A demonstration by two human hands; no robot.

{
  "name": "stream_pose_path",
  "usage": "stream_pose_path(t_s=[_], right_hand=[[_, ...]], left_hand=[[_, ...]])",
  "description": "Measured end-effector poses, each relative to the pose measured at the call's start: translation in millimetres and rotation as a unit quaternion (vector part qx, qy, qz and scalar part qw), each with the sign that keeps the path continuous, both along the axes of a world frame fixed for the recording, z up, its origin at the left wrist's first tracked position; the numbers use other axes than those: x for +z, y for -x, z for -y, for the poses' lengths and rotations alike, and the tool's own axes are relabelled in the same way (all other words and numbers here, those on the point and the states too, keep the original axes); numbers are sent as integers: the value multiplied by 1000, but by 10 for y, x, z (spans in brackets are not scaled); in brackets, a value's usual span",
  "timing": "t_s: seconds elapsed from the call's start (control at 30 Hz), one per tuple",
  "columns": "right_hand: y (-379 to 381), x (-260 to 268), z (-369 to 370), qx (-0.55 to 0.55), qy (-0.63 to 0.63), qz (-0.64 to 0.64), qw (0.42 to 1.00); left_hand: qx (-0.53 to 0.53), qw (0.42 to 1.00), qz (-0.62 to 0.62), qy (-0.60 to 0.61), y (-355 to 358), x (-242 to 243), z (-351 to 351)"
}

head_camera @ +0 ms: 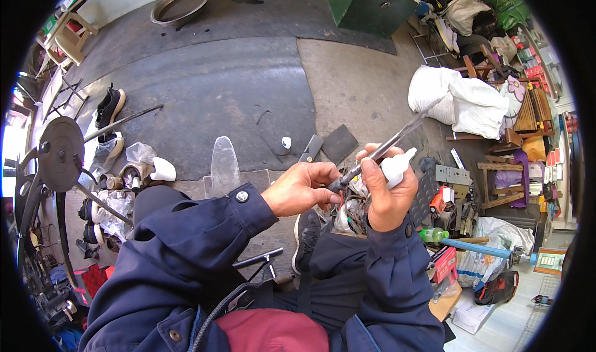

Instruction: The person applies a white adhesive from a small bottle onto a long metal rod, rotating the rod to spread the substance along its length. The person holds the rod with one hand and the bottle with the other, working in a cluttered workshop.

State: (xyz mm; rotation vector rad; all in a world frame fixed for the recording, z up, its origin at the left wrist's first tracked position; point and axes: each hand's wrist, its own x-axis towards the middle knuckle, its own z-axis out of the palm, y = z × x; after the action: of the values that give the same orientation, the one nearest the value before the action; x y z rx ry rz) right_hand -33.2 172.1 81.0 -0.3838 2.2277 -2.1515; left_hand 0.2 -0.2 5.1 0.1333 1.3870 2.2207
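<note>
A long folded umbrella or similar rod with a metal shaft [390, 142] slants from the centre up to the right. My left hand [308, 186] has its thumb and fingers closed around the dark lower end. The shaft is gripped higher up by the thumb and fingers of my right hand [389, 184], which also holds a small white squeeze bottle [395, 169] with its nozzle pointing up and right. Beyond my left hand stands a rounded metal plate [225, 163]. A small white cap-like piece [286, 142] lies on the dark floor mat.
A sewing machine's black wheel [61, 154] stands at the left, near shoes [110, 105]. Farther off are a metal basin [180, 5] and a green box [370, 7]. White sacks [475, 103] lie at the right. Tools and a green bottle [433, 234] crowd my right side.
</note>
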Motion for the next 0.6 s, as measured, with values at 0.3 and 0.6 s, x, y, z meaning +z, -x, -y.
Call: stream_pose_path(t_s=[0.3, 0.6], right_hand=[[-68, 116, 235, 18, 12, -18, 1000], [-232, 185, 581, 64, -25, -60, 996]], left_hand=[[50, 997, -13, 53, -197, 178, 228], [121, 990, -25, 71, -544, 301, 585]])
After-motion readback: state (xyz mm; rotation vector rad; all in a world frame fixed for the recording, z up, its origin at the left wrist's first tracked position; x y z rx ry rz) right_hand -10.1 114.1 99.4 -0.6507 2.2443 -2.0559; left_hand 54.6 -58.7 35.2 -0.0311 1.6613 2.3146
